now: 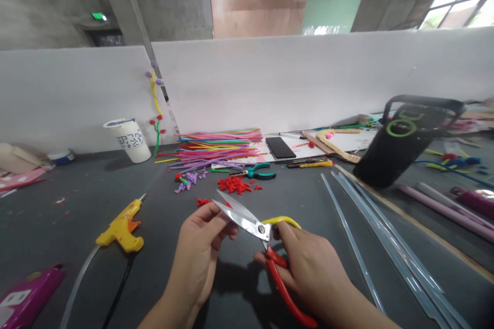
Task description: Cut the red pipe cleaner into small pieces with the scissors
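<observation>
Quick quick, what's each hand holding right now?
Left hand: closed, seemingly pinching a small red piece.
Right hand: closed around the scissors, blades apart.

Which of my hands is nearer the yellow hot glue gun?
Left. The left hand is to the right of the yellow hot glue gun, not touching; the right hand, holding scissors, is farther right.

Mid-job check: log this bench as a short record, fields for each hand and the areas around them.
Right hand: holds scissors, blades parted
Left hand: fingers bent together by the blade tips; grip on the small red piece there unclear
Beyond hands: red cut pieces, purple cut pieces, teal-handled pliers
Farther back: pipe cleaners, black phone
Left side: yellow glue gun, white cup
Right side: translucent rods, black bottle
</observation>
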`<state>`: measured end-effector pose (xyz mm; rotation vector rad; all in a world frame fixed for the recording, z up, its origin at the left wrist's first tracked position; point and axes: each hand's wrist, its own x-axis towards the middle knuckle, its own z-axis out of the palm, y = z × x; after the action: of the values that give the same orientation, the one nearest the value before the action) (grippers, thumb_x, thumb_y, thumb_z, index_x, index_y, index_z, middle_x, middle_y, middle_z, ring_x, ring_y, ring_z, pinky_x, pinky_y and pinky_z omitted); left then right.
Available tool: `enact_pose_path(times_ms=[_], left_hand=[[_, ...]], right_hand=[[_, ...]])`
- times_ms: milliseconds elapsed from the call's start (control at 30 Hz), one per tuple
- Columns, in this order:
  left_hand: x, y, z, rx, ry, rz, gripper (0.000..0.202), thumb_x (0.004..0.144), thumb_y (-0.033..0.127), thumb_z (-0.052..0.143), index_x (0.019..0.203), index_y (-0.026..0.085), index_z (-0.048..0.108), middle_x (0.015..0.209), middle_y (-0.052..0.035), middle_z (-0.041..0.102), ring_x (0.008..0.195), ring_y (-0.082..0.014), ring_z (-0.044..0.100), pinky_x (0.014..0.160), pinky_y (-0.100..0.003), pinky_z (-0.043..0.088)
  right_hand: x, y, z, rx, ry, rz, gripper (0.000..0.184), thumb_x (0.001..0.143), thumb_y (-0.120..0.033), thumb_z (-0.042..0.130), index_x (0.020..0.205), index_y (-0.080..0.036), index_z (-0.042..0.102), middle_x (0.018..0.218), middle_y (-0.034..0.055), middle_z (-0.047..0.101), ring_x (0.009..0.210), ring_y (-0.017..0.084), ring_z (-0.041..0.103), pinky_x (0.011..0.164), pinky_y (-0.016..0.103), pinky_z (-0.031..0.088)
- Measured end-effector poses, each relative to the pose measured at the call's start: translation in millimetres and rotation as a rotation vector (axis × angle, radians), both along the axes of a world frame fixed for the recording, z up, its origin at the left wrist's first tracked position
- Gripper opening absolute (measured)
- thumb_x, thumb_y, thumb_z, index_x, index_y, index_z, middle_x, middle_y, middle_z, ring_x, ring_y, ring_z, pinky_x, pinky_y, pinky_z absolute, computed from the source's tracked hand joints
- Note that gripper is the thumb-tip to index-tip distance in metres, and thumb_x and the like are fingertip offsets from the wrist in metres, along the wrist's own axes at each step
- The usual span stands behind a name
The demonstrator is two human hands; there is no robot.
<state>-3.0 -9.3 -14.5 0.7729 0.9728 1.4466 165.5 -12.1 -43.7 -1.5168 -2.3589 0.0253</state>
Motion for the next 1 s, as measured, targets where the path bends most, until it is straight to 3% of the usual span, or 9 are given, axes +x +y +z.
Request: enact_pose_path(times_ms=[1000], left_hand=[[-5.6,3.7,0.3,0.041,0.082,0.013,0.003,0.064,0.014,0.063,0.067,0.012,0.063,0.057,0.0014,0.059,0.049,-0.0059,0.051,0.048,-0.015,0.04]], right_hand=[[1.1,-1.2,3.8,0.042,0.022,0.016,0.036,0.078,-0.052,0.038,0.069,-0.019,0.048,0.054,0.0019,0.058,0.046,0.017,0.054,0.043,0.025,0.025]])
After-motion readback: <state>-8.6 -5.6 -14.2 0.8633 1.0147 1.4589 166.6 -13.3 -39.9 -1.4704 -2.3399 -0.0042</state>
